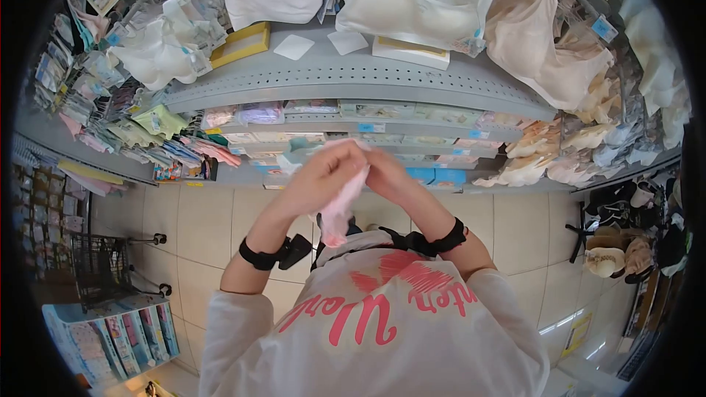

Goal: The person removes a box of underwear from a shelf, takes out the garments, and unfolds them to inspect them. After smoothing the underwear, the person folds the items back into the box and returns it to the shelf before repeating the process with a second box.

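Note:
A soft pale pink cloth garment (pixel 340 213) hangs crumpled in front of my chest; its exact kind is hard to make out. My left hand (pixel 323 175) is closed around its upper part, with the cloth dropping below the palm. Fingers of my right hand (pixel 387 176) meet the left ones and pinch the cloth's top edge. A pale mint piece (pixel 298 153) shows just behind my left hand; whether it belongs to the garment or to the shelf goods cannot be told.
A grey perforated shelf (pixel 353 77) spans the front, with bras (pixel 415 4) hanging above and packaged goods (pixel 379 109) on lower shelves. Hanging garments (pixel 165 121) line the left. A black cart (pixel 103 265) stands at left, hats (pixel 607 257) at right.

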The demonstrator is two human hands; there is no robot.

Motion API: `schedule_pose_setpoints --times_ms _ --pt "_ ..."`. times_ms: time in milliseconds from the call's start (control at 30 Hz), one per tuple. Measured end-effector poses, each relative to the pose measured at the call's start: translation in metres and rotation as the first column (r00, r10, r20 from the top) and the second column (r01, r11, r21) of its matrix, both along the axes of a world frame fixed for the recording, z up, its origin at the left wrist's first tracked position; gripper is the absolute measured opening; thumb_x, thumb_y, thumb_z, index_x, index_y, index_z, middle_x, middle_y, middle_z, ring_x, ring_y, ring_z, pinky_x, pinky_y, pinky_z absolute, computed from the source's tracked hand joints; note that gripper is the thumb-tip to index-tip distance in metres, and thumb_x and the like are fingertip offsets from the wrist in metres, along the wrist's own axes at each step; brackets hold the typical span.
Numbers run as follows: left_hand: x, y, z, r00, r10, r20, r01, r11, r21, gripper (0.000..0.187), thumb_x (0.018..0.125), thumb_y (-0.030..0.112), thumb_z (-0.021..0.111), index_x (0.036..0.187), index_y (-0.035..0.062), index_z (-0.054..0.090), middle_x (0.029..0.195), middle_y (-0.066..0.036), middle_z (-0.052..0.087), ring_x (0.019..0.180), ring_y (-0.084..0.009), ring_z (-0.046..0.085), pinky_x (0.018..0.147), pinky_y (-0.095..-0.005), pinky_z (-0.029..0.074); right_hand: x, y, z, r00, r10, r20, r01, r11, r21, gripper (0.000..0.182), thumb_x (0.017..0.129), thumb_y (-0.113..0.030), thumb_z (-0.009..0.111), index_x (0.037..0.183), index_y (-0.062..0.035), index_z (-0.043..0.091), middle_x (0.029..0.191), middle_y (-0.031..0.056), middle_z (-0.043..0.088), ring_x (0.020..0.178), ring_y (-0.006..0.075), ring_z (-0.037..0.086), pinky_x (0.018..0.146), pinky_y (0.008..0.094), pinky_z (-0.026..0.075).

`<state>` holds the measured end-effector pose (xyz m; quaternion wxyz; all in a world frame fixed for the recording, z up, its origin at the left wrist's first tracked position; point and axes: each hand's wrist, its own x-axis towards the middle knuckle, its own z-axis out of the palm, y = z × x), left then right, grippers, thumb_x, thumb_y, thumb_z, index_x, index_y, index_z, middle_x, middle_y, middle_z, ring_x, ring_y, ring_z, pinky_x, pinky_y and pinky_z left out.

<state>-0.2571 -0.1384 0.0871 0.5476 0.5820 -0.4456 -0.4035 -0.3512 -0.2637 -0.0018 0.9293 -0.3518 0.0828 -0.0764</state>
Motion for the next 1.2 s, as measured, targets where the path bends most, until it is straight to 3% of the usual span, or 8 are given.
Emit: schedule_pose_setpoints --times_ms 167,267,400,667,767,833,1000,1200 --pt "-0.021 0.032 -0.008 0.952 -0.234 0.198 0.199 0.963 0.182 0.009 0.088 0.012 0.051 0.088 0.0031 0.051 0.077 -0.001 0.054 0.068 -0.0084 0.046 0.059 -0.0231 0.038 0.004 -0.026 0.028 0.992 0.075 0.096 -0.089 0.985 0.146 0.032 0.084 -0.022 0.053 0.108 -0.0007 0.052 0.097 0.0089 0.060 0.088 0.0183 0.059 0.079 0.0310 0.048" --pt "-0.026 0.041 -0.035 0.949 -0.246 0.197 0.261 0.964 -0.053 0.012 0.087 0.012 0.053 0.095 0.0020 0.053 0.086 -0.007 0.059 0.077 -0.0112 0.053 0.068 -0.0255 0.043 -0.002 -0.031 0.044 0.992 0.101 0.080 -0.113 0.981 0.160 0.033 0.082 -0.022 0.054 0.108 -0.0007 0.051 0.095 0.0099 0.060 0.085 0.0196 0.060 0.077 0.0315 0.050" --pt "-0.020 0.045 -0.053 0.984 0.169 -0.059 -0.166 0.985 0.053 0.019 0.090 0.012 0.048 0.105 0.0014 0.054 0.110 -0.008 0.057 0.098 -0.0163 0.054 0.083 -0.0301 0.043 -0.007 -0.036 0.048 0.995 0.084 0.056 -0.091 0.986 0.141 0.037 0.080 -0.026 0.053 0.108 -0.0010 0.051 0.095 0.0118 0.060 0.081 0.0217 0.061 0.073 0.0344 0.051" --pt "-0.029 0.005 -0.054 0.964 -0.053 -0.261 0.030 0.996 -0.089 0.054 0.086 0.017 0.056 0.133 0.0019 0.033 0.123 -0.009 0.047 0.110 -0.0151 0.049 0.090 -0.0279 0.040 -0.017 -0.024 0.062 0.937 0.017 0.350 -0.163 0.905 0.392 0.048 0.082 -0.042 0.047 0.106 -0.0012 0.052 0.100 0.0157 0.059 0.091 0.0278 0.058 0.075 0.0385 0.049" --pt "-0.031 -0.001 -0.045 0.971 0.034 -0.236 -0.112 0.939 -0.326 0.042 0.084 0.019 0.059 0.119 0.0007 0.045 0.108 -0.004 0.053 0.095 -0.0096 0.052 0.078 -0.0232 0.042 -0.032 -0.013 0.090 0.981 -0.075 0.176 0.015 0.948 0.319 0.047 0.081 -0.045 0.046 0.099 -0.0024 0.054 0.092 0.0125 0.059 0.082 0.0249 0.057 0.069 0.0364 0.048" --pt "-0.013 -0.001 -0.058 0.795 -0.190 -0.577 -0.066 0.917 -0.393 0.023 0.084 0.021 0.059 0.098 0.0044 0.051 0.088 0.002 0.051 0.076 -0.0038 0.047 0.062 -0.0185 0.037 -0.030 -0.029 0.067 0.958 -0.047 0.282 -0.018 0.975 0.223 0.043 0.078 -0.042 0.048 0.095 -0.0021 0.053 0.087 0.0114 0.059 0.076 0.0230 0.057 0.065 0.0347 0.048" --pt "0.005 0.020 -0.031 0.850 -0.094 -0.518 -0.131 0.916 -0.380 0.017 0.086 0.020 0.057 0.081 0.0081 0.046 0.075 0.006 0.043 0.066 -0.0007 0.038 0.053 -0.0173 0.028 -0.033 -0.066 0.039 0.866 0.166 0.472 -0.286 0.939 0.193 0.033 0.069 -0.030 0.056 0.083 -0.0010 0.052 0.076 0.0090 0.058 0.065 0.0177 0.055 0.055 0.0296 0.044" --pt "0.031 0.035 -0.012 0.947 0.000 -0.322 -0.102 0.948 -0.301 0.016 0.087 0.017 0.055 0.078 0.0084 0.045 0.073 0.007 0.042 0.062 -0.0002 0.037 0.051 -0.0174 0.027 -0.036 -0.080 0.050 0.805 0.405 0.434 -0.319 0.912 -0.260 0.037 0.070 -0.023 0.062 0.095 0.0023 0.052 0.086 0.0096 0.058 0.073 0.0157 0.056 0.061 0.0273 0.045"
